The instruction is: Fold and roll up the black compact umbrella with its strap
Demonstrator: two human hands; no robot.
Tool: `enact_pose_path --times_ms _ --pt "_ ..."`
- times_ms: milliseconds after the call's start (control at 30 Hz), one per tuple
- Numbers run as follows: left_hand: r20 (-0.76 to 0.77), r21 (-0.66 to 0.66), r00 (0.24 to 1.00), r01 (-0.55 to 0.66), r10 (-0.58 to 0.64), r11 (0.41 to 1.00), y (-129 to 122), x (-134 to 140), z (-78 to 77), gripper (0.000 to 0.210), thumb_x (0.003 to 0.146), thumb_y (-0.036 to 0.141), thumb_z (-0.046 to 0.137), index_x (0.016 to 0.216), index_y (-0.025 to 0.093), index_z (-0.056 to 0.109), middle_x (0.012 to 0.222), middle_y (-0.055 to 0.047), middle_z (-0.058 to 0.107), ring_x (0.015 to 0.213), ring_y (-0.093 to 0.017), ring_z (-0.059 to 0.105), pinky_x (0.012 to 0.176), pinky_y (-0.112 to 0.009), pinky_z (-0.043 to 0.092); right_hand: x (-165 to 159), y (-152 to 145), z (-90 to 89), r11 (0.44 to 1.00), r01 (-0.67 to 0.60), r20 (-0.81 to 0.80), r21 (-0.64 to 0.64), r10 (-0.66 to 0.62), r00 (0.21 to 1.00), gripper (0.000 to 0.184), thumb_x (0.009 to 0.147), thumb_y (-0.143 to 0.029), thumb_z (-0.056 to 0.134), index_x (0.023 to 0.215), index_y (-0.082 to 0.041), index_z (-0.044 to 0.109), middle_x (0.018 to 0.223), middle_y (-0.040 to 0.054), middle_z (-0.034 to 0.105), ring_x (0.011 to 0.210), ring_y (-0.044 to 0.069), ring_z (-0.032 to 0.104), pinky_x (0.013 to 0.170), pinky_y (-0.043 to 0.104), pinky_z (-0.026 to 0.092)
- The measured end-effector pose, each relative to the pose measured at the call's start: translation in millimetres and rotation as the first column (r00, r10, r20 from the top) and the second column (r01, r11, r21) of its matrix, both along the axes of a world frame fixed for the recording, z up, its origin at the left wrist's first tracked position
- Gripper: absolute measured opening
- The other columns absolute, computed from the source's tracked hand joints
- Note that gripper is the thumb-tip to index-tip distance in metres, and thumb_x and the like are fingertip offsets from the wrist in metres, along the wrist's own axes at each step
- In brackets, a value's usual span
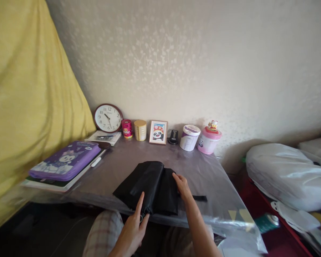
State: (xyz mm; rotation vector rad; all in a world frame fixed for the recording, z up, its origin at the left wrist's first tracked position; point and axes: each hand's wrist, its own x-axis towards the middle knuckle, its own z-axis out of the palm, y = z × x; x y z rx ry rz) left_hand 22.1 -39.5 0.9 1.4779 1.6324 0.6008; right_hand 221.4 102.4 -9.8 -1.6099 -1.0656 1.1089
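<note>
- Close up are the left hand (131,228) and the right hand (182,185), well apart. The left hand is closed around the near end of the black cloth (147,182), one finger stretched out on top. The right hand has its fingers on the right edge; I can't tell how tight.
- The black cloth lies folded at the near edge of the tabletop (117,153), just above a knee (104,226). A short black strap (200,198) pokes out to the right.
- It looks light, soft and thin, maybe a bit slippery because it shines. It should not break, but loose folds could slide. The bunched near end looks like a good place to hold, with the other hand on a side edge to keep it flat.
- The clock (108,118) has big numbers that can be read; the small word on it is too tiny.
- The pink tub (208,141), white tub (189,138) and red tin (127,128) have labels too small to read.
- The picture frame (158,132) shows a panda in a red hat. The purple case (66,160) has a cartoon on it.
</note>
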Motion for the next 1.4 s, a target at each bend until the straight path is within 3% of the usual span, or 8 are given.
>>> enact_pose_path --times_ms 133,300,567,733,867,1067,1267,1400 --pt "0.190 -0.087 0.981 -0.028 0.044 0.996 -1 -1 12.1 0.065 0.091 0.041 0.032 0.142 0.028 -0.006 0.044 0.010 0.041 0.033 -0.011 0.050 0.033 -0.015 0.035 -2 -3 -1.5 1.000 -0.006 -0.050 0.010 0.006 0.999 0.032 0.065 -0.044 0.063 0.074 -0.014 0.060 0.051 -0.0027 0.052 0.045 0.010 0.047 0.038 0.019 0.031" --pt "0.280 -0.112 0.949 -0.121 0.148 0.986 -2 -3 25.3 0.070 0.087 0.051 0.035 0.141 0.033 -0.005 0.048 0.011 0.039 0.030 -0.010 0.047 0.029 -0.016 0.035 0 -8 3.4 0.999 -0.040 -0.135 0.025 0.043 0.990 0.035 0.067 -0.048 0.060 0.075 -0.014 0.059 0.055 -0.0024 0.054 0.051 0.011 0.052 0.045 0.020 0.037" --pt "0.235 -0.099 0.970 -0.044 0.067 0.994 -2 -6 36.1 0.074 0.087 0.047 0.036 0.142 0.026 -0.009 0.047 0.011 0.042 0.033 -0.010 0.051 0.032 -0.016 0.039 -15 -10 34.3 0.994 -0.075 -0.291 0.074 0.093 0.952 0.036 0.066 -0.046 0.063 0.084 -0.015 0.061 0.062 -0.0018 0.059 0.051 0.010 0.052 0.043 0.018 0.036" --pt "0.172 -0.047 0.983 -0.049 0.056 0.998 -2 -5 40.0 0.072 0.089 0.043 0.036 0.143 0.022 -0.006 0.041 0.011 0.042 0.033 -0.011 0.051 0.033 -0.015 0.038 -33 2 55.4 0.989 -0.097 -0.328 0.114 0.129 0.936 0.039 0.066 -0.042 0.063 0.094 -0.016 0.060 0.071 -0.0001 0.062 0.059 0.011 0.057 0.050 0.019 0.043" --pt "0.125 -0.048 0.992 -0.010 0.016 0.999 0 -6 32.9 0.072 0.090 0.040 0.035 0.142 0.018 -0.009 0.042 0.009 0.047 0.034 -0.011 0.053 0.035 -0.014 0.037 -52 9 57.1 0.985 -0.120 -0.337 0.128 0.156 0.928 0.037 0.067 -0.037 0.063 0.096 -0.015 0.058 0.070 -0.0002 0.062 0.059 0.011 0.058 0.055 0.022 0.048" --pt "0.059 -0.022 0.998 -0.014 0.015 1.000 1 -5 8.2 0.069 0.090 0.037 0.034 0.142 0.019 -0.008 0.047 0.007 0.052 0.035 -0.013 0.052 0.036 -0.017 0.035 -71 15 44.9 0.985 -0.127 -0.301 0.119 0.158 0.941 0.032 0.069 -0.031 0.063 0.095 -0.014 0.054 0.064 -0.0009 0.062 0.053 0.011 0.058 0.054 0.023 0.048" --pt "-0.135 0.003 0.990 0.031 -0.030 1.000 0 -4 -4.3 0.063 0.090 0.037 0.033 0.142 0.011 0.009 0.069 -0.003 0.063 0.060 -0.015 0.061 0.059 -0.023 0.041 -81 15 35.2 0.965 -0.203 -0.224 0.164 0.237 0.945 0.039 0.075 -0.030 0.054 0.108 -0.011 0.045 0.071 0.0035 0.067 0.068 0.015 0.065 0.060 0.024 0.047" --pt "-0.219 -0.001 0.975 0.049 -0.048 0.999 -2 -3 -7.5 0.061 0.089 0.038 0.030 0.141 0.010 0.016 0.083 -0.009 0.065 0.074 -0.018 0.062 0.063 -0.024 0.040 -81 14 26.5 0.937 -0.262 -0.145 0.231 0.300 0.943 0.034 0.076 -0.031 0.053 0.104 -0.013 0.049 0.078 0.0044 0.068 0.076 0.016 0.065 0.063 0.025 0.047"
